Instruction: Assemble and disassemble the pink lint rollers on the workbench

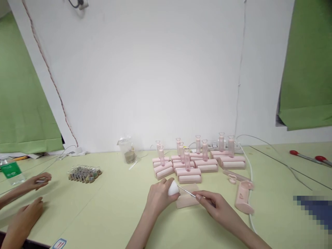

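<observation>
One white roll point(173, 188), left hand point(158, 195) gripping it; just beside, right hand point(215, 204) clutches a metal-shafted tool point(187, 192)!

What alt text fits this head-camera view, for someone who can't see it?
A person's left hand holds a white cylinder while the right hand points a thin metal tool at it. Behind, pink rollers stand on a pale green table.
</observation>
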`<state>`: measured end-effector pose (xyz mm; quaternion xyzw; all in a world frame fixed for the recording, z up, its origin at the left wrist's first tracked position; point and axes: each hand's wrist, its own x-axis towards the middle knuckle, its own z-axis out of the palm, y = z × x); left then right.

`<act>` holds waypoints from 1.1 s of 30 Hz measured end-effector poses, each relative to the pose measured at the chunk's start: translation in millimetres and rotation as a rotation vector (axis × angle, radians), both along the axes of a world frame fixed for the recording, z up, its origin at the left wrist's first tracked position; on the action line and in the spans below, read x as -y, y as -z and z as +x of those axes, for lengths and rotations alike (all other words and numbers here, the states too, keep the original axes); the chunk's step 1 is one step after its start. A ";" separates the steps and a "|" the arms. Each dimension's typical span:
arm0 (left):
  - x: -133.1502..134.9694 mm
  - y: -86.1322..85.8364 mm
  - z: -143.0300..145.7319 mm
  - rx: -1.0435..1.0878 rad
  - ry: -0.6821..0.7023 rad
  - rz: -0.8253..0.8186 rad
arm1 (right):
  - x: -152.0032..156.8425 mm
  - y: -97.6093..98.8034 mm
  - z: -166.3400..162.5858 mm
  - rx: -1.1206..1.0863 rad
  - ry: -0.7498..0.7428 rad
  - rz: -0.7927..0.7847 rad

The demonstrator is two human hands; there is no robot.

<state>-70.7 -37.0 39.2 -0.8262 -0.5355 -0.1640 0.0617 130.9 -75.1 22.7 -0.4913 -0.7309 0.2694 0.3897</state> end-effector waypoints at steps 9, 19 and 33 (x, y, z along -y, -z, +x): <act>6.0 -14.3 3.9 -0.277 0.082 0.021 | 4.7 3.0 5.6 -0.020 -0.068 -0.013; 6.7 -18.1 -0.4 -0.247 0.090 -0.003 | 1.1 9.6 11.8 0.030 0.015 -0.006; -13.7 -10.0 39.1 0.806 0.310 -0.189 | -23.5 -59.8 13.8 -0.701 -0.010 0.111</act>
